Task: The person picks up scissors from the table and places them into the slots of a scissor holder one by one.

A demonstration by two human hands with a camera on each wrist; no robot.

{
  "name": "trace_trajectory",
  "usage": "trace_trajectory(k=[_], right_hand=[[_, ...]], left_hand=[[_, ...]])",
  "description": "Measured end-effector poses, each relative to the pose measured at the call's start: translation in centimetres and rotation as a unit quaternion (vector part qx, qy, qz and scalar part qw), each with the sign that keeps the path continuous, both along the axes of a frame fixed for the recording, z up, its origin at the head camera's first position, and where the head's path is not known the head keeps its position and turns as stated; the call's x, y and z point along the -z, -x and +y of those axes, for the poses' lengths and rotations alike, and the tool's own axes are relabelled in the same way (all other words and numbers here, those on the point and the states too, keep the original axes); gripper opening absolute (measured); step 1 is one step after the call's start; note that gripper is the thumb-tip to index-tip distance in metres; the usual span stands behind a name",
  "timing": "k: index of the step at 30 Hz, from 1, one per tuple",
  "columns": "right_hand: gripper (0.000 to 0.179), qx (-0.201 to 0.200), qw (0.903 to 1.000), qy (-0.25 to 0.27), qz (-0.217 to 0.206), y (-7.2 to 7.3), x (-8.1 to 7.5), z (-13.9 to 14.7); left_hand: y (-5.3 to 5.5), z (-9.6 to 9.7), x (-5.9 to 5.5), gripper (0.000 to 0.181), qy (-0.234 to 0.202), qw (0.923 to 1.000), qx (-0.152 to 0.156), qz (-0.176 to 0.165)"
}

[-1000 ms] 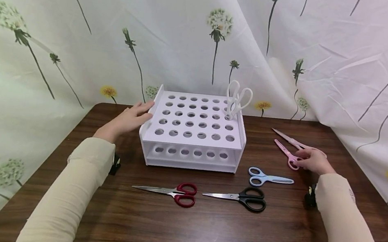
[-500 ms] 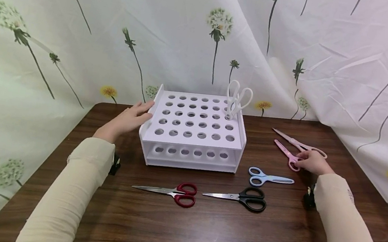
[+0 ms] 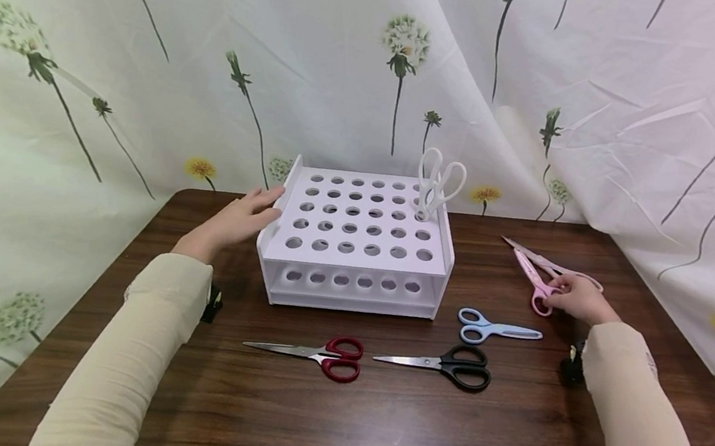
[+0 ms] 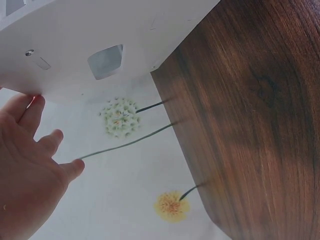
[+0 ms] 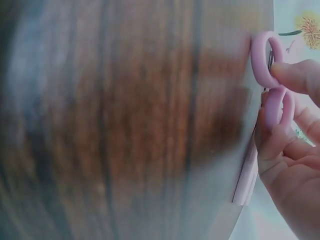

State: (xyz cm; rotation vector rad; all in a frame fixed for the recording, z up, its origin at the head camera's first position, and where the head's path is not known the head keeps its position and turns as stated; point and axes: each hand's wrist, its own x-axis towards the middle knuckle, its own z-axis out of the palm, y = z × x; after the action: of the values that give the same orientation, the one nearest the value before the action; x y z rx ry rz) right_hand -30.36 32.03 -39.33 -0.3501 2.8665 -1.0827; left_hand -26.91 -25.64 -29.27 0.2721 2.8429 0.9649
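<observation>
Where right hand (image 3: 580, 298) pinches, bright-pink scissors (image 3: 534, 276) jut forward-left from it.

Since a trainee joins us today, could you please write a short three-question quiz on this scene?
1. Which does the right hand hold?
A) blue scissors
B) bright pink scissors
C) black scissors
2. True or false: the red scissors lie outside the rack.
3. Fill in: the rack holds a pair with ____ handles.

Key: 1. B; 2. True; 3. white
</observation>
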Motion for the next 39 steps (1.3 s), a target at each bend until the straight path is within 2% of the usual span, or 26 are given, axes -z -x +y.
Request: trace_trajectory(k=[8,13,17,26,31,35,39], right_hand=[[0.029,0.0,0.9956,0.082,-0.047,0.2,0.2,0.2],[0.031,0.017,0.9891,0.13,-0.067,0.2,0.0,0.1],[0.033,0.032,0.9855,0.149,-0.074,0.1,-0.5,0.0],[0.037,0.056,0.9812,0.177,-0.055,0.2,-2.0,-0.5],[0.035,0.068,0.9735,0.216,-0.035,0.4,-3.1,-1.0],[0.032,0.062,0.9661,0.251,-0.009,0.5,-4.0,-1.7],[0.03,0.055,0.9577,0.283,0.0,0.5,-4.8,-2.4]], left_hand=[[0.0,-0.1,0.1,0.061,-0.002,1.0,-0.002,-0.003],[0.1,0.0,0.1,0.061,-0.002,1.0,-0.003,-0.004],[0.1,-0.1,0.2,0.061,-0.001,1.0,-0.006,-0.005],[0.2,-0.1,0.2,0.061,-0.005,1.0,-0.005,-0.007],[0.3,-0.1,0.1,0.061,-0.009,1.0,-0.002,-0.005],[0.4,-0.3,0.3,0.061,-0.012,0.9999,-0.002,-0.005],[0.3,-0.4,0.4,0.061,-0.011,0.9999,0.002,-0.004]])
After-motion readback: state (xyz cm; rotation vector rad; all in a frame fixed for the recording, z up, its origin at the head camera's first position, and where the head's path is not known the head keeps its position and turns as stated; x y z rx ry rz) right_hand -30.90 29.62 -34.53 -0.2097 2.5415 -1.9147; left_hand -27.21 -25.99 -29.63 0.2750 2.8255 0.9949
